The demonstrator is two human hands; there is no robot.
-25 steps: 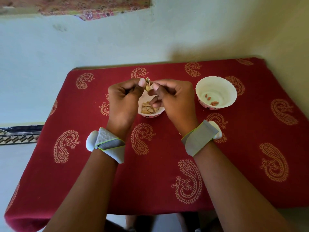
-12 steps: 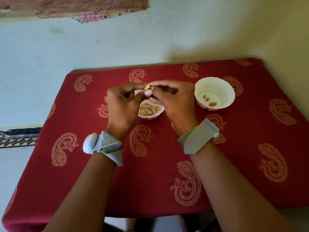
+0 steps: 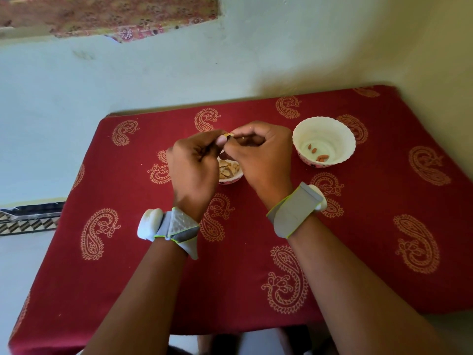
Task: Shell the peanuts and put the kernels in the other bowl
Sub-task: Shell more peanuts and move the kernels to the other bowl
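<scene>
Peanut point(image 3: 227, 135): we see it pinched between both thumbs and fingertips, held above the shell bowl.
Surface point(image 3: 230, 290): nearest us, red paisley cloth, forearms crossing it.
Wristbands: grey strap on each wrist, white pod on the outer side.
Left hand point(image 3: 193, 162): fingers curled, gripping one end of the peanut.
Right hand point(image 3: 258, 152): curled too, pinching the other end.
Shell bowl point(image 3: 230, 178): under the hands, mostly hidden, husk bits inside.
Kernel bowl point(image 3: 323, 140): farther right, a few reddish kernels point(image 3: 317, 153) in it.
Step tip: we'd press along the seam, keep it over the shell bowl so fragments drop in.
Change: hands sit closer together than a second ago; the peanut shows less.
</scene>
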